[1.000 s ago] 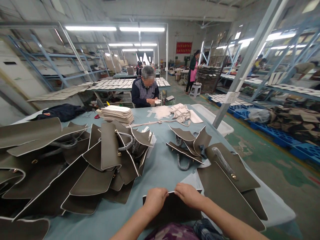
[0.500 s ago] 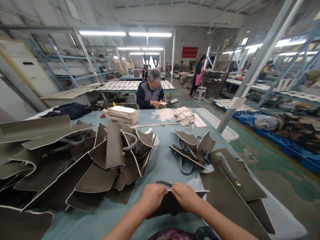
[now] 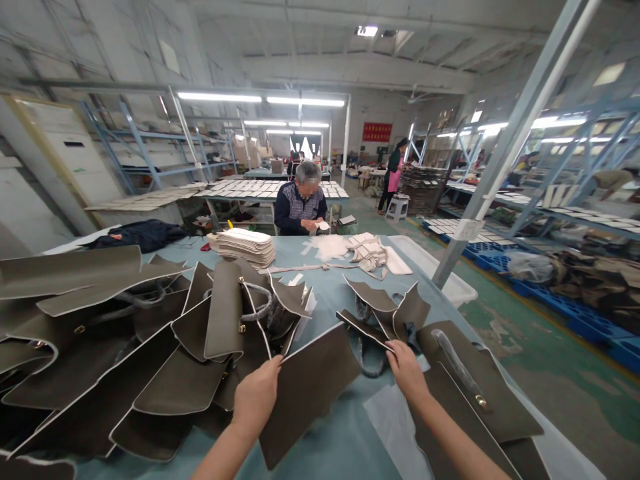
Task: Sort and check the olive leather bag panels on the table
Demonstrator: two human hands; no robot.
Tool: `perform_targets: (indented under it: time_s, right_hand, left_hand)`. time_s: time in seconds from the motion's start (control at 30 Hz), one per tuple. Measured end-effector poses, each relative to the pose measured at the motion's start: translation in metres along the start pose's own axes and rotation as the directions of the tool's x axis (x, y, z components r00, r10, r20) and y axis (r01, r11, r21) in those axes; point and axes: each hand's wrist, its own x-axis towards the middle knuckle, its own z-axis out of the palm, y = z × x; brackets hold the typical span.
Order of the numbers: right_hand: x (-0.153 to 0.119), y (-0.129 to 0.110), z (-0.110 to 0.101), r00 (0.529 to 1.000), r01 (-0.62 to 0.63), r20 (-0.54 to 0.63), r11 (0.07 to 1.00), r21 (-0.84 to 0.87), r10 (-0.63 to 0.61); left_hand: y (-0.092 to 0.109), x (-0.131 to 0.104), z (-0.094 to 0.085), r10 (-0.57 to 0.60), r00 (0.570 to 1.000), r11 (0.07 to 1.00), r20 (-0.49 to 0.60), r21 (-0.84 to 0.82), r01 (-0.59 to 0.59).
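Note:
My left hand (image 3: 257, 393) is closed on the white-edged corner of a flat olive-brown panel (image 3: 313, 390), which hangs tilted over the blue-green table cover (image 3: 357, 427). To the right, my right hand (image 3: 406, 365) pinches the lower edge of an open bag piece (image 3: 364, 328) with white edges and a wrapped handle. A larger olive bag piece (image 3: 463, 380) with a wrapped handle and a gold fitting lies beside my right forearm. Many similar pieces (image 3: 175, 383) are heaped to the left of my left hand.
A stack of cream panels (image 3: 245, 247), pale strips and a white tray (image 3: 399, 261) lie at the table's far side. A person (image 3: 301, 200) sits opposite, handling a small pale piece. A metal post (image 3: 467, 230) rises at the right edge.
My hands, earlier together at the near edge on one piece, have moved apart. The left has swung the panel up and leftward; the right has reached forward to the bag piece. The view has tilted up.

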Motion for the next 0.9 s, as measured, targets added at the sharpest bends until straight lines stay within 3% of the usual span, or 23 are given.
perform_targets:
  time_s: [0.07, 0.1, 0.17, 0.2, 0.27, 0.33, 0.43, 0.5, 0.57, 0.63, 0.7, 0.73, 0.8, 0.9]
  right_hand:
    - [0.008, 0.009, 0.008, 0.998, -0.06, -0.016, 0.989, -0.132, 0.059]
    - [0.009, 0.012, 0.013, 0.996, -0.084, 0.019, 0.976, -0.2, 0.09]
    - [0.008, 0.016, 0.023, 0.982, -0.098, 0.124, 0.948, -0.304, 0.142]
    - [0.007, 0.017, 0.027, 0.973, -0.089, 0.173, 0.94, -0.329, 0.153]
    - [0.008, 0.017, 0.032, 0.962, -0.058, 0.236, 0.943, -0.328, 0.141]
    - [0.012, 0.011, 0.031, 0.963, -0.04, 0.243, 0.955, -0.294, 0.115]
    - [0.017, -0.007, 0.02, 0.977, -0.086, 0.181, 0.985, -0.152, 0.114]
    - [0.01, -0.025, 0.013, 0.989, -0.105, 0.103, 0.994, -0.024, 0.107]
    - [-0.009, -0.045, 0.012, 0.999, -0.033, 0.027, 0.999, 0.041, 0.032]
    - [-0.038, -0.066, 0.018, 0.991, 0.131, -0.025, 0.991, 0.039, -0.13]
    - [-0.067, -0.085, 0.025, 0.949, 0.307, -0.081, 0.952, -0.003, -0.306]
    - [-0.078, -0.094, 0.027, 0.922, 0.375, -0.093, 0.926, -0.032, -0.377]
    - [-0.091, -0.109, 0.022, 0.886, 0.454, -0.07, 0.888, -0.067, -0.459]
    - [-0.084, -0.125, -0.004, 0.887, 0.455, 0.063, 0.89, 0.038, -0.457]
  left_hand:
    - [0.003, -0.005, 0.014, 0.093, 0.989, 0.996, -0.113, 0.024, -0.091]
    - [0.005, -0.009, 0.026, 0.184, 0.976, 0.983, -0.113, 0.003, -0.185]
    - [0.009, -0.017, 0.054, 0.349, 0.937, 0.933, 0.017, -0.102, -0.346]
    - [0.009, -0.02, 0.07, 0.389, 0.914, 0.915, 0.115, -0.16, -0.37]
    - [0.006, -0.023, 0.096, 0.352, 0.889, 0.931, 0.292, -0.206, -0.301]
    - [0.002, -0.022, 0.11, 0.276, 0.881, 0.956, 0.384, -0.202, -0.211]
    - [0.006, -0.017, 0.109, 0.224, 0.89, 0.957, 0.397, -0.263, -0.123]
    - [0.022, -0.013, 0.099, 0.199, 0.906, 0.906, 0.375, -0.424, -0.024]
    - [0.045, -0.012, 0.09, 0.208, 0.919, 0.713, 0.336, -0.695, 0.092]
    - [0.07, -0.012, 0.084, 0.243, 0.915, 0.358, 0.323, -0.906, 0.225]
    - [0.088, -0.014, 0.082, 0.282, 0.886, 0.033, 0.368, -0.927, 0.375]
    - [0.094, -0.016, 0.082, 0.265, 0.872, -0.07, 0.412, -0.893, 0.444]
    - [0.097, -0.021, 0.083, 0.161, 0.861, -0.198, 0.483, -0.839, 0.507]
    - [0.086, -0.026, 0.087, 0.001, 0.868, -0.312, 0.496, -0.825, 0.471]
